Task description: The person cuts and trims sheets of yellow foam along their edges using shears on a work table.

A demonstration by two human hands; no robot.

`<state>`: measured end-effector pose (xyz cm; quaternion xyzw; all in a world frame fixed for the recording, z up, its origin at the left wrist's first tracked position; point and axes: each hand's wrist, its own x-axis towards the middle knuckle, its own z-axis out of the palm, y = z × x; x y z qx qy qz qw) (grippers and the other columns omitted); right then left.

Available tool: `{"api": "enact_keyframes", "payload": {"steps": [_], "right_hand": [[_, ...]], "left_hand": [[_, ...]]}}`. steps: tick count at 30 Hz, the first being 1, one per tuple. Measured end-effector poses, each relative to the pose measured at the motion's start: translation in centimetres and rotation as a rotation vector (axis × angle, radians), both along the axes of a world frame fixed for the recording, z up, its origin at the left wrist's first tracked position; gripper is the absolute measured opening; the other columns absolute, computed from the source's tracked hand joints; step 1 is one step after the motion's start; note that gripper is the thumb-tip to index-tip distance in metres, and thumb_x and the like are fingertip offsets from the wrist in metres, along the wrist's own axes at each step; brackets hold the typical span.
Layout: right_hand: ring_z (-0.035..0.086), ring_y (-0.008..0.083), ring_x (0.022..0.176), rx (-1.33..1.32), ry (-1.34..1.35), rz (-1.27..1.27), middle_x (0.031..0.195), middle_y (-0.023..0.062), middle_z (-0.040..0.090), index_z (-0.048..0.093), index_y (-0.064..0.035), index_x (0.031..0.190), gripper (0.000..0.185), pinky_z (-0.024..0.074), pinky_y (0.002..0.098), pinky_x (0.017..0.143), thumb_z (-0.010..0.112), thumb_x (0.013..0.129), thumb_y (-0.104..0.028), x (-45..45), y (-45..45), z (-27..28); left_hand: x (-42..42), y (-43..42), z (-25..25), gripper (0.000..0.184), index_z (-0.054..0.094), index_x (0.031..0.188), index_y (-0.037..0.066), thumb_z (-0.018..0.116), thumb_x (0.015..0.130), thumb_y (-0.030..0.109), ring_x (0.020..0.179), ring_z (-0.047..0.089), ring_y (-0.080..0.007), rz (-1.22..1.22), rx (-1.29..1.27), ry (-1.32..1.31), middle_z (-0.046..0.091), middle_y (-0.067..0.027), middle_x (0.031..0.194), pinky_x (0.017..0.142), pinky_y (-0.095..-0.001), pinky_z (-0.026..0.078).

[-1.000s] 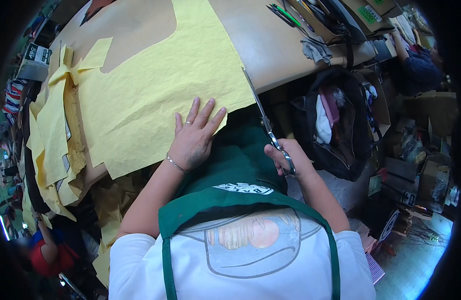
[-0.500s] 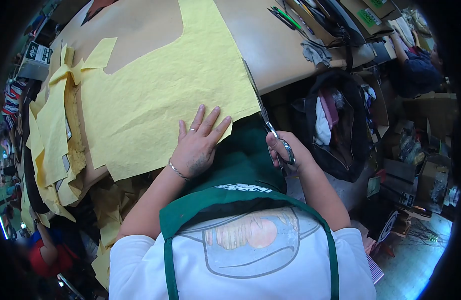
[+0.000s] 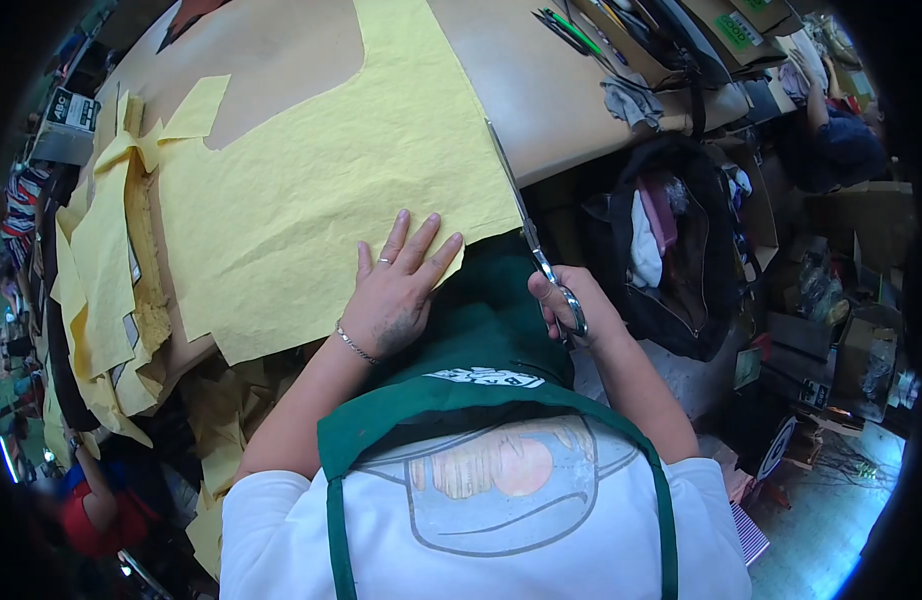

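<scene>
A large yellow sheet (image 3: 311, 200), paper or thin leather by its look, lies wrinkled over the table's front edge. My left hand (image 3: 399, 285) rests flat on its near edge with the fingers spread. To the right, my right hand (image 3: 579, 305) grips the handles of long metal scissors (image 3: 521, 212). Their blades run along the right edge of the sheet, pointing away from me. Whether the blades are fully closed is hard to tell.
Yellow offcuts (image 3: 106, 270) are piled at the table's left. An open black bag (image 3: 681, 250) hangs or stands at the right below the tan table (image 3: 526, 90). Pens (image 3: 573, 33) and a grey cloth (image 3: 631, 103) lie at the back right. Other people (image 3: 101, 505) are at both sides.
The scissors have turned very slightly, and my right hand has shifted a little to the left and down. My left hand and the yellow sheet stay nearly in place.
</scene>
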<state>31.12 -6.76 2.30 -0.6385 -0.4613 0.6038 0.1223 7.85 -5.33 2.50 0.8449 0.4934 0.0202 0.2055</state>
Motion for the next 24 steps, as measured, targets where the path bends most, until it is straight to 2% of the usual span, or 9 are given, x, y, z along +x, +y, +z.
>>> {"api": "enact_keyframes", "payload": {"steps": [12, 18, 21, 24], "right_hand": [[0.049, 0.0079, 0.039, -0.021, -0.045, -0.006, 0.049, 0.0008, 0.046, 0.050, -0.0021, 0.066, 0.067, 0.0392, 0.0210, 0.037, 0.052, 0.064, -0.069, -0.3, -0.3, 0.1], [0.048, 0.0081, 0.041, -0.059, 0.053, -0.015, 0.052, 0.0014, 0.046, 0.049, -0.0019, 0.068, 0.070, 0.0413, 0.0221, 0.041, 0.050, 0.063, -0.072, 0.3, 0.3, -0.1], [0.048, 0.0081, 0.044, -0.056, 0.106, -0.043, 0.053, -0.0002, 0.045, 0.043, -0.0071, 0.065, 0.063, 0.0382, 0.0206, 0.041, 0.048, 0.067, -0.069, 0.0, 1.1, -0.3], [0.048, 0.0082, 0.045, -0.055, 0.125, -0.051, 0.054, 0.0000, 0.045, 0.044, -0.0076, 0.065, 0.062, 0.0381, 0.0205, 0.042, 0.048, 0.067, -0.069, -0.3, 1.7, -0.3]], "left_hand": [[0.1, -0.1, 0.1, 0.051, 0.031, 0.130, 0.020, 0.044, 0.082, 0.009, 0.129, 0.013, -0.0321, 0.001, -0.009, -0.011, 0.022, -0.0066, 0.138, 0.092, -0.0643, 0.018], [0.1, -0.2, 0.4, 0.053, 0.032, 0.130, 0.020, 0.046, 0.080, 0.008, 0.129, 0.013, -0.0321, -0.008, -0.022, -0.011, 0.021, -0.0068, 0.138, 0.092, -0.0643, 0.019], [0.2, -0.6, 0.5, 0.054, 0.032, 0.130, 0.020, 0.046, 0.080, 0.007, 0.129, 0.013, -0.0322, -0.026, -0.034, -0.005, 0.021, -0.0071, 0.138, 0.091, -0.0643, 0.020], [0.1, -0.9, 0.6, 0.055, 0.031, 0.130, 0.020, 0.046, 0.079, 0.007, 0.129, 0.013, -0.0326, -0.037, -0.034, -0.001, 0.021, -0.0075, 0.138, 0.091, -0.0644, 0.020]]}}
